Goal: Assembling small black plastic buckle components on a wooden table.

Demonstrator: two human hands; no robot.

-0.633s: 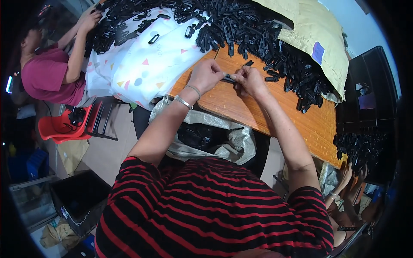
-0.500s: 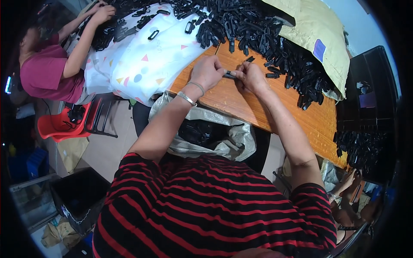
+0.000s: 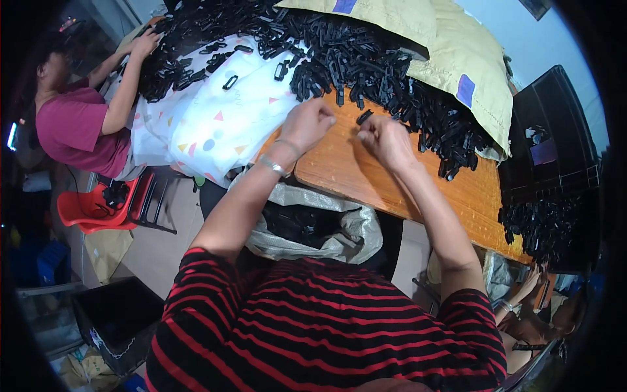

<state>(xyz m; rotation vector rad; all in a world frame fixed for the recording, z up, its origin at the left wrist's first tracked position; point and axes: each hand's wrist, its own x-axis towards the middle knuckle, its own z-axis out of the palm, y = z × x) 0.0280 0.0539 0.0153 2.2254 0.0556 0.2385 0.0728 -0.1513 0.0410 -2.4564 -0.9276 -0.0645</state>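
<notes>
My left hand (image 3: 307,127) is raised over the near edge of the wooden table, its fingers curled in. Whether anything is between its fingertips is hidden. To its right, apart from it, my right hand (image 3: 390,142) is bent over the tabletop with thumb and fingers drawn together; I cannot make out anything in them. Close beside its knuckles lies a small black plastic piece (image 3: 364,117). Beyond both hands spreads a large heap of similar black pieces (image 3: 366,72). Below the table edge, in front of my body, a silvery woven sack (image 3: 359,235) gapes with dark contents inside.
White patterned sheeting (image 3: 215,124) covers the left side under the pieces. Yellowish sacks (image 3: 450,78) bound the heap at the back right. At left, a co-worker in a maroon shirt (image 3: 72,130) reaches into the heap. A red chair (image 3: 91,206) and a black bin (image 3: 121,320) stand left.
My hands have drawn apart; the small black piece both fingers held between them no longer shows. The whole view has shifted slightly.
</notes>
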